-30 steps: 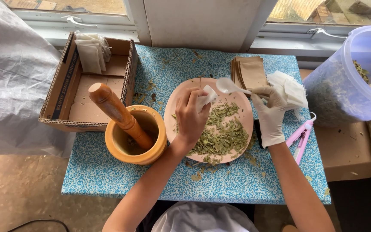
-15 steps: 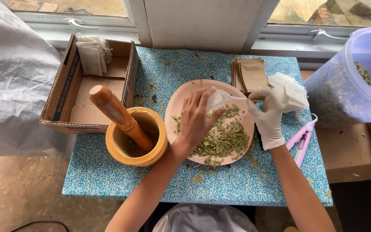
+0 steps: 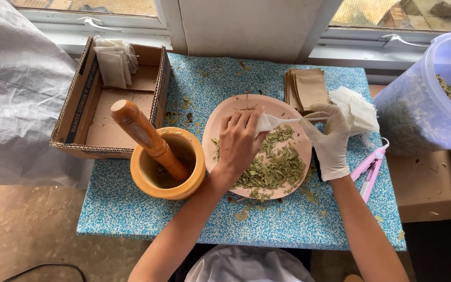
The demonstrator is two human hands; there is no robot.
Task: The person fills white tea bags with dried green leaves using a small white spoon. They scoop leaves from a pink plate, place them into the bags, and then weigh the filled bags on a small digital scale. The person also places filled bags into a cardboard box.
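Now bare L hand (image 3: 241, 143) pinches small white filter bag (image 3: 263, 123) over pink plate (image 3: 225, 117); gloved R hand (image 3: 330, 141) grips white spoon (image 3: 293, 121) at bag mouth. Risk: spoon tilts, dried leaves (image 3: 275, 167) spill onto table (image 3: 131, 214).

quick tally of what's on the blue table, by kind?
Plate: 1
Mortar: 1
Pestle: 1
Cardboard box: 1
Stack of brown sachets: 1
Pile of white bags: 1
Pink tool: 1
Total: 7
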